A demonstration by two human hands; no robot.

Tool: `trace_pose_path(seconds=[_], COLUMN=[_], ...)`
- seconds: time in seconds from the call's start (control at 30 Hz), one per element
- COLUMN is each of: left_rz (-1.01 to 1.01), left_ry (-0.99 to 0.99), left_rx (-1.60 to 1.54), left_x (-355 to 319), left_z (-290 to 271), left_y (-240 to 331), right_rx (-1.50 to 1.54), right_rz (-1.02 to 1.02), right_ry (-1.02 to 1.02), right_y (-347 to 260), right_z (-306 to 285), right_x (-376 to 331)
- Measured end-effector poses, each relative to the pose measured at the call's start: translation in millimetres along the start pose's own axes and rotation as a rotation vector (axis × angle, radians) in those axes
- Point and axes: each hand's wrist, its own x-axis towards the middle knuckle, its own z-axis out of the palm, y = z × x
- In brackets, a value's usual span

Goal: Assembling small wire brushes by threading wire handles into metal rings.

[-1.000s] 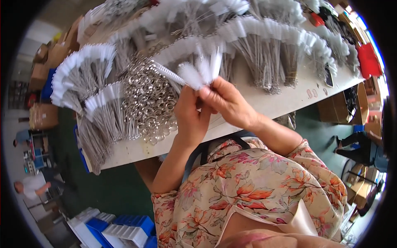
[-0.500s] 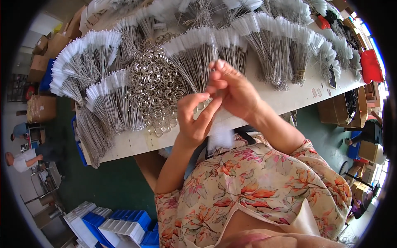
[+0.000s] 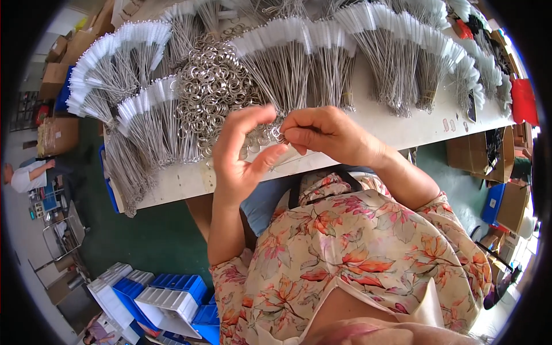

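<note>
My right hand [image 3: 336, 135] is closed in a pinch on a small silver split ring [image 3: 280, 137] in front of the table's near edge. Close on its left, my left hand [image 3: 236, 158] is open, thumb and fingers spread apart around a gap with nothing plainly in them. Just beyond both hands lies a heap of silver rings [image 3: 213, 86]. Right of that heap, a bundle of wire-handled brushes [image 3: 282, 66] is fanned out, white bristles pointing away from me. More brushes [image 3: 152, 123] lie left of the heap.
The white table [image 3: 178, 187] carries several further brush bundles [image 3: 397, 63] to the right. A red bag [image 3: 523, 102] hangs at its far right end. Blue and white plastic bins [image 3: 167, 305] stand at lower left. Cardboard boxes [image 3: 483, 146] are on the floor at right. A person [image 3: 29, 175] is at far left.
My hands have moved apart and nearer to me. The left has opened, while the right now pinches a ring. The blurred white brush that hung below my hands is gone from there.
</note>
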Motion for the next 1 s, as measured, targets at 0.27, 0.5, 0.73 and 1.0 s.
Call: trace_pose_path(seconds=[0.27, 0.5, 0.73, 1.0], left_rz=[0.338, -0.381, -0.494, -0.538], left_ry=[0.058, 0.074, -0.134, 0.195], left_rx=[0.394, 0.336, 0.566, -0.148], left_x=[-12.5, -65.3, -101.3, -58.5], left_z=[15.8, 8.1, 16.3, -0.4], left_y=[9.8, -6.9, -11.3, 15.9], right_rx=[0.081, -1.101, -0.860, -0.536], right_rz=[0.093, 0.257, 0.043, -0.318], right_ry=[-0.201, 0.004, 0.237, 0.035], right_y=[-1.5, 39.8, 88.3, 53.1], right_z=[-7.4, -75.0, -54.6, 38.5], right_x=[-15.4, -91.7, -98.9, -13.5])
